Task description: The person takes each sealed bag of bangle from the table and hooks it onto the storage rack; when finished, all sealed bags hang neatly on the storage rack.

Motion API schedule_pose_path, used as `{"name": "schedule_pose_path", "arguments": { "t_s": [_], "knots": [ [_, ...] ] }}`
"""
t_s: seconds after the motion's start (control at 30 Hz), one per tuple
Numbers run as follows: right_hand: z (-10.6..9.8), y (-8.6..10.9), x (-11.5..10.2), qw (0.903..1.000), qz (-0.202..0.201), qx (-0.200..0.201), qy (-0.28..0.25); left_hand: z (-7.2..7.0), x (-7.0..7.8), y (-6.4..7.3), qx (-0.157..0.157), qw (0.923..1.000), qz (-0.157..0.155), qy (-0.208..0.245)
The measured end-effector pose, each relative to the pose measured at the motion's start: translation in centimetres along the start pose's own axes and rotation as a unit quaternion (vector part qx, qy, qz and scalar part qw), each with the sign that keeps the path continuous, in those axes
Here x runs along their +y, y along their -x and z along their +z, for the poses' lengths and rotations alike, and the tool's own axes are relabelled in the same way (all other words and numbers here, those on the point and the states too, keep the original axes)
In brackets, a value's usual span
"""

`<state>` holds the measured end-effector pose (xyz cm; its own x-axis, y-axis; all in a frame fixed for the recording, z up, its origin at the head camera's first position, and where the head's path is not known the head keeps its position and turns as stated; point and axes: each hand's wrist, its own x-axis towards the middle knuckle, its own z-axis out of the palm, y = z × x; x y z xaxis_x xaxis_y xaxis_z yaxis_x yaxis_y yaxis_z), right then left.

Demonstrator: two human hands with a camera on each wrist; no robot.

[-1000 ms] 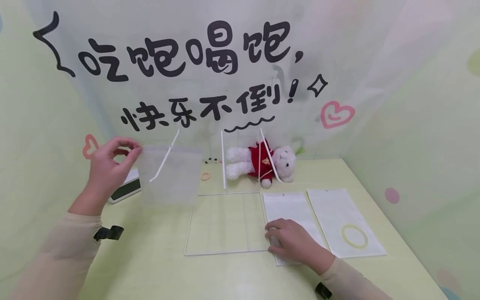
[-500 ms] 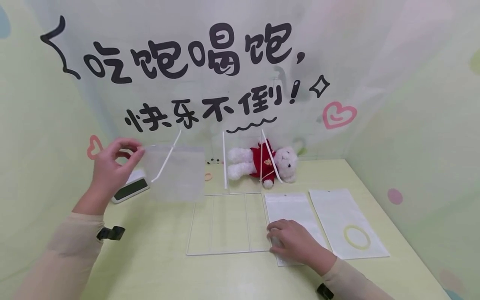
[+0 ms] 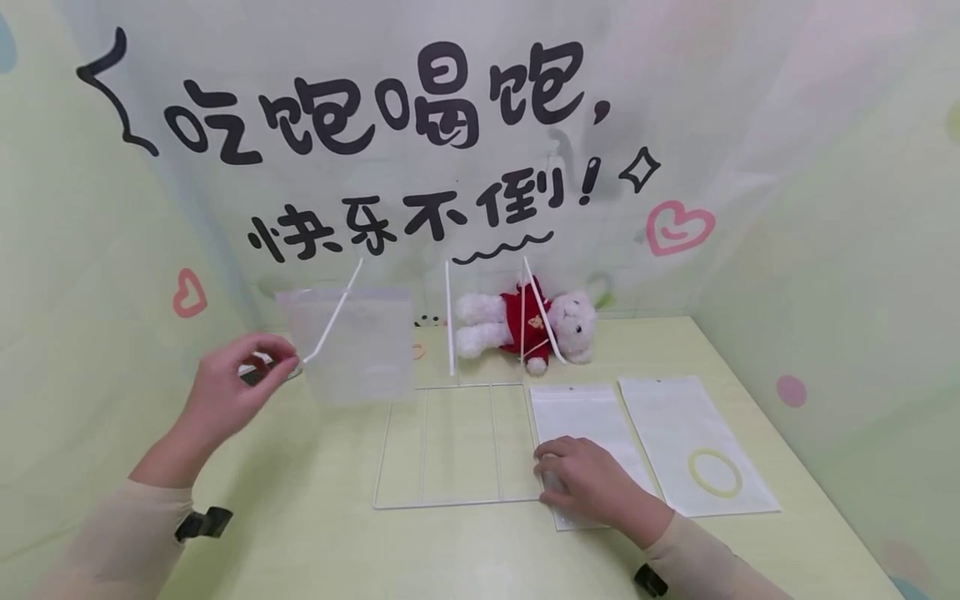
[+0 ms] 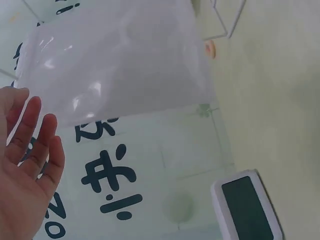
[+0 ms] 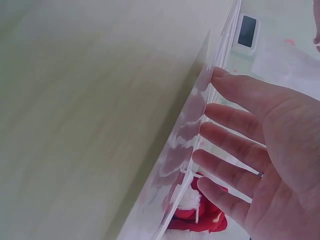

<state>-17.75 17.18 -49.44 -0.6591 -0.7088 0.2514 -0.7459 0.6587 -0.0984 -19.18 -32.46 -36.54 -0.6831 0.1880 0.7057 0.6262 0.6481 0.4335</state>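
A translucent frosted zip bag [image 3: 367, 342] hangs on the left slanted prong of a white wire rack [image 3: 450, 505]. My left hand [image 3: 236, 383] is beside this prong, fingertips right at its lower end, thumb and index finger close together. The bag's lower-left part is just beyond the fingers [image 4: 47, 127] in the left wrist view. My right hand [image 3: 592, 483] rests with loosely bent, slightly spread fingers on a white zip bag [image 3: 581, 412] lying flat against the rack's right side. In the right wrist view, its fingertips [image 5: 205, 127] meet the bag's glossy surface.
Another flat white bag [image 3: 663, 417], with a yellow ring [image 3: 715, 473] on it, lies at the right. A plush toy in red [image 3: 525, 325] lies behind the rack. A white device with a dark screen [image 4: 250, 205] stands at the left, near the printed backdrop [image 3: 450, 192].
My left hand has let go of the hanging bag's upper corner and moved down to the prong's lower end. The bag stays on the prong. My right hand has not moved.
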Motion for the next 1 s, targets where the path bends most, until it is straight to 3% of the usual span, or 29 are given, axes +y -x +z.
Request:
{"name": "schedule_pose_path", "arguments": {
  "t_s": [0.13, 0.27, 0.43, 0.53, 0.73, 0.83, 1.0],
  "knots": [
    [-0.1, 0.0, -0.1, 1.0000, 0.004, -0.007, 0.000, 1.5, 0.1, 2.1, -0.056, 0.9978, 0.026, -0.023],
    [-0.2, 0.0, -0.1, 0.9999, 0.007, -0.011, -0.001, 3.3, 0.0, 4.1, -0.113, 0.9909, 0.038, -0.062],
    [-0.3, 0.0, 0.0, 0.9999, 0.008, -0.010, -0.003, 5.7, -0.2, 6.1, -0.172, 0.9818, 0.021, -0.079],
    [-0.3, 0.0, 0.0, 0.9999, 0.010, -0.012, -0.005, 6.9, 0.0, 7.1, -0.212, 0.9730, -0.002, -0.092],
    [-0.3, 0.0, 0.0, 0.9998, 0.010, -0.014, -0.008, 8.8, 0.2, 8.6, -0.301, 0.9453, -0.022, -0.123],
    [-0.3, 0.1, 0.0, 0.9998, 0.011, -0.014, -0.009, 9.5, 0.0, 9.0, -0.319, 0.9390, -0.012, -0.128],
    [-0.3, 0.1, 0.1, 0.9998, 0.010, -0.013, -0.009, 10.2, -0.2, 9.6, -0.323, 0.9383, -0.004, -0.125]
  ]
}}
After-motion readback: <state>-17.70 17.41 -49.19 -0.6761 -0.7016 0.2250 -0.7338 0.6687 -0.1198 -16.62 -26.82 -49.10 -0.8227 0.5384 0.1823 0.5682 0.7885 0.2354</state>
